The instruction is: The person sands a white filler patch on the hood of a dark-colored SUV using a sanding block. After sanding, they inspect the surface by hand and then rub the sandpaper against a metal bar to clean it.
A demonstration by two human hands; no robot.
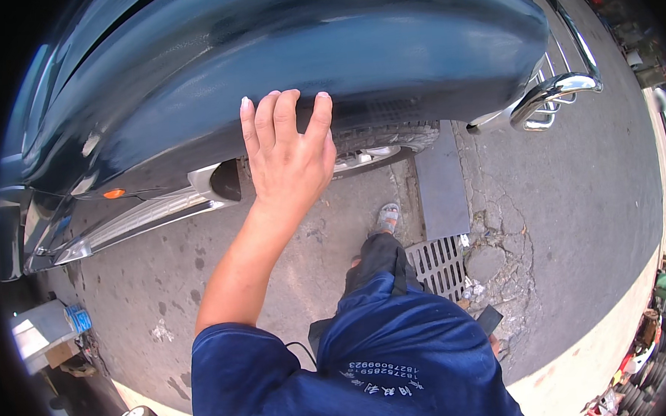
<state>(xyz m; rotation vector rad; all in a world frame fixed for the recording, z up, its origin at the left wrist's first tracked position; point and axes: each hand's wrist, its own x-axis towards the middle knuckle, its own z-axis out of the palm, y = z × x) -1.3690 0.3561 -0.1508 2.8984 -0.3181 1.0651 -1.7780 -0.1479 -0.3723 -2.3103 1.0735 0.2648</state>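
My left hand (291, 149) reaches forward with its fingers apart. Its fingertips overlap the dark blue, glossy fender (385, 60) of a car, above the wheel arch; whether they press on the panel I cannot tell. Nothing is held in this hand. Below the fender, the car's tyre (412, 137) shows in part. Of my right hand (496, 347), only a bit of skin appears at the right side of my dark blue shirt. A dark flat piece (489, 320) juts out beside it, and the fingers are hidden.
A chrome bumper bar (562, 91) curves out at the car's front, right. A silver side step (143, 219) runs along its left. On the concrete lie a metal drain grate (437, 266) and a grey plate (442, 186). Clutter lines the far right edge.
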